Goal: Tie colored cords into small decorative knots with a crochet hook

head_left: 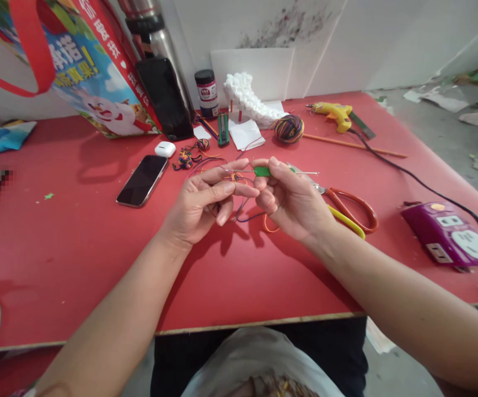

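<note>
My right hand (292, 198) pinches the green grip of a thin metal crochet hook (262, 171), which lies level across the front of both hands. Its left end reaches the fingertips of my left hand (201, 201). Multicoloured yarn (247, 219) runs through the curled fingers of my left hand, and an orange bit of it shows by the hook. Loose strands hang below both hands toward the table; the exact stitch is too small to make out. Beyond the hands sit a ball of the same yarn (289, 129) and a small yarn piece (186, 158).
On the red table (263, 281) lie a phone (143, 181), a white earbud case (165, 149), scissors with red and yellow handles (352, 212), a yellow glue gun (333, 114) with its cord, and a purple power strip (449, 234). A gift bag (110, 105) stands back left.
</note>
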### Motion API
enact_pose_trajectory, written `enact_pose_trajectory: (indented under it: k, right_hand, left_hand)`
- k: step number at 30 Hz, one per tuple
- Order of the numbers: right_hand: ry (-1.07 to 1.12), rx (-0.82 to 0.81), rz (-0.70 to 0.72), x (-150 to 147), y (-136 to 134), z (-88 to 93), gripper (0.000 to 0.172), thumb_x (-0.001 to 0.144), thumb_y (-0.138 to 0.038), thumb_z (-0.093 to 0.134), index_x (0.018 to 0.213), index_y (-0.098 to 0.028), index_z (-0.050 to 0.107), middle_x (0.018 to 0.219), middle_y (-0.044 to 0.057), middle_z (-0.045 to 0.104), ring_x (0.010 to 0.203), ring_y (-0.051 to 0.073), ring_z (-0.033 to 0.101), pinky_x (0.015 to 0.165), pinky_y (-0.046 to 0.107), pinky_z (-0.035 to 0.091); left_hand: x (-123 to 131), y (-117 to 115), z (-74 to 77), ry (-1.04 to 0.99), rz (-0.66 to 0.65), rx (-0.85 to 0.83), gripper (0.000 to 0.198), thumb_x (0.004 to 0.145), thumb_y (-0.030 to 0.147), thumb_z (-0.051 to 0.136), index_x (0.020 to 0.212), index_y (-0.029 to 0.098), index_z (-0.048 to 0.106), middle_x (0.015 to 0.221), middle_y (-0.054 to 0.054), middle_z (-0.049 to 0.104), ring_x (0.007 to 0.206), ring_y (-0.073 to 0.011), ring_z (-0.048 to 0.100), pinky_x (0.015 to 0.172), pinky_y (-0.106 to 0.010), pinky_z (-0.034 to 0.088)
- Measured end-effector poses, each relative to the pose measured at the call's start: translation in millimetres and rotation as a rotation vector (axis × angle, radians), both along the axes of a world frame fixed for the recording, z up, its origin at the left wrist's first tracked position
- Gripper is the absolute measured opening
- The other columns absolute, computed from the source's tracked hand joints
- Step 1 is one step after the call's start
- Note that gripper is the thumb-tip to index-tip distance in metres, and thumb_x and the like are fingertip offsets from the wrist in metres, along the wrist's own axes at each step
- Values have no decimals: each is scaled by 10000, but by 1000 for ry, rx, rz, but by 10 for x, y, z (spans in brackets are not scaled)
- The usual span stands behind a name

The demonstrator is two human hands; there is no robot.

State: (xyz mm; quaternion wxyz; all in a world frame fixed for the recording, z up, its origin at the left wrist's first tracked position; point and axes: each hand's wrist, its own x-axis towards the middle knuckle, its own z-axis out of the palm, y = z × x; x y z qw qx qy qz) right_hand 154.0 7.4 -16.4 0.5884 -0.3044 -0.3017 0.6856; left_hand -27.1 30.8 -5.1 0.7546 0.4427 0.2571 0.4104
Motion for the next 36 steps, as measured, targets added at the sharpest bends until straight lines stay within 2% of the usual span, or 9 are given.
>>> enact_pose_trajectory:
  k: [4,8,15,23,32,36]
  right_hand:
    - [-6,25,31,75,29,15,249,896,-401,814,905,-170,722,618,-47,648,412,46,457,404,164,394]
    - [-22,16,68,142,54,31,229,894,-383,797,883,-170,714,582,-45,635,392,46,421,386,165,345]
    - [-29,21,127,147,47,12,243,825,-384,812,854,-159,727,566,-31,651,359,56,413,355,177,293]
    - [-46,41,161,142,31,27,244,808,-382,824,838,-158,732,557,-29,649,362,63,431,348,178,293]
    - [-41,71,208,133,24,31,222,829,-365,770,784,-148,745,494,-25,603,336,64,389,326,179,255]
    - [-64,69,249,153,18,42,227,832,-363,749,757,-149,729,477,-24,583,322,61,360,321,181,228]
  left_hand:
    - [-4,-8,-28,-14,-53,-25,313,867,197,808,1175,149,831,1029,-149,853,547,-118,715,456,-178,501]
    - [-12,-5,-50,-21,-95,-8,367,889,181,783,1254,136,800,1094,-168,843,594,-136,752,476,-181,522]
    - [-27,12,-66,-12,-151,-10,337,877,191,813,1214,176,823,967,-137,855,441,-99,670,422,-167,490]
    - [-24,19,-42,18,-155,-19,354,839,252,895,1182,187,837,947,-129,856,433,-97,664,431,-171,509]
    - [-20,6,-23,38,-72,-13,251,774,212,906,1021,172,881,831,-116,844,471,-108,676,428,-163,505]
    - [-33,-11,-10,74,-43,-11,231,765,185,874,995,167,886,676,-80,791,472,-108,646,454,-178,499]
